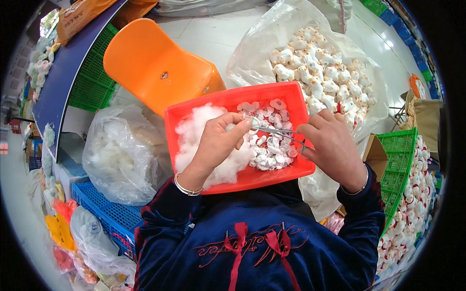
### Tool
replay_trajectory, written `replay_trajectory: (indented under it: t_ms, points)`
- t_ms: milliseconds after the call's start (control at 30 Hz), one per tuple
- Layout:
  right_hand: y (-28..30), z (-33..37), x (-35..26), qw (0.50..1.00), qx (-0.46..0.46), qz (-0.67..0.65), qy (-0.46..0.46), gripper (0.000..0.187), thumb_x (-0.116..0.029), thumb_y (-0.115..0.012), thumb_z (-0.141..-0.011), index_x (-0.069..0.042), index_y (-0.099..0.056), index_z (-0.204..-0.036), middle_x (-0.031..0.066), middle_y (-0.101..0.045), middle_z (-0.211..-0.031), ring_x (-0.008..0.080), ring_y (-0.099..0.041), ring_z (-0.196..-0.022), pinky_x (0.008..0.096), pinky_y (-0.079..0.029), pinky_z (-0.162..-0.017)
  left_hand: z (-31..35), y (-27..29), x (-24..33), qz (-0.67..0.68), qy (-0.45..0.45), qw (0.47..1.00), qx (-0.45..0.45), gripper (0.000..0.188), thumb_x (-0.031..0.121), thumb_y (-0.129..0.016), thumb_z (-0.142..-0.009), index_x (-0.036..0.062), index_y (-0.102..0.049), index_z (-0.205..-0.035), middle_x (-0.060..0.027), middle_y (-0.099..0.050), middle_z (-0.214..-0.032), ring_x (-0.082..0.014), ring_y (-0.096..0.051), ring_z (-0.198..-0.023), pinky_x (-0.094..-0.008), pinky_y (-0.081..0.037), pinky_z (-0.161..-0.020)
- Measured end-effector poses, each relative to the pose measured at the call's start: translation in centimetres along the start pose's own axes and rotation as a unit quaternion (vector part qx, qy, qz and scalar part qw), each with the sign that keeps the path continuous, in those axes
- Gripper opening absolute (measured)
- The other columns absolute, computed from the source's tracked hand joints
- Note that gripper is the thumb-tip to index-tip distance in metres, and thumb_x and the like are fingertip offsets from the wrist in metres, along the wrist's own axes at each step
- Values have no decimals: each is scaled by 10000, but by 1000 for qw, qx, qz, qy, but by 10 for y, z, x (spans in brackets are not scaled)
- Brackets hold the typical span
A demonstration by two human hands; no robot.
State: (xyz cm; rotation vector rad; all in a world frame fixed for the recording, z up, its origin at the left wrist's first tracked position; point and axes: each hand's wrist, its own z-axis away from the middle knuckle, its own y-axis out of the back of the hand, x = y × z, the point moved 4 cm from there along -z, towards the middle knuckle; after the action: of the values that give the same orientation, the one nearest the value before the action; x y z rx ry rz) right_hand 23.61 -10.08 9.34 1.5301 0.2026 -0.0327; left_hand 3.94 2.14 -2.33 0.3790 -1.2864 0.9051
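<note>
My left hand (pixel 219 138) pinches a small white fabric piece (pixel 255 121) between thumb and fingers. In my right hand (pixel 332 145) are metal scissor-handled forceps (pixel 279 131), my fingers at the ring handles. Their tips reach the white piece at my left fingertips; the exact contact is too small to make out. Both hands are over a red plastic tray (pixel 238 92). Fluffy white stuffing (pixel 194 127) fills the tray's left part, below my left hand. Many small white fabric pieces (pixel 272 157) lie heaped in its right part, under the forceps.
An orange chair (pixel 145 63) stands beyond the tray. A clear bag of stuffing (pixel 119 160) and a blue crate (pixel 109 208) are at left. A large open bag (pixel 252 53) of white plush pieces (pixel 330 82) sits at far right, with a green crate (pixel 395 169) nearer.
</note>
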Motion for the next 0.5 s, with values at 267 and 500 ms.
replay_trajectory:
  t_ms: [267,500]
  points:
    - [-5,7,6,997,23,-74,-5,371,-185,-830,-730,-109,-719,-1076,70,-626,-961,277,-578,-1009,418,-415,-896,4,5,-3,17,13,998,54,130,174,-709,-997,62,-684,-934,21,-624,-733,-20,-475,-565,-179,-320,-502]
    - [-11,6,9,999,-22,-41,-4,310,-211,-817,-766,-125,-729,-1051,66,-632,-956,264,-581,-1002,410,-407,-844,10,0,3,-4,21,999,34,151,179,-710,-998,63,-683,-905,19,-633,-740,-15,-458,-548,-176,-311,-492]
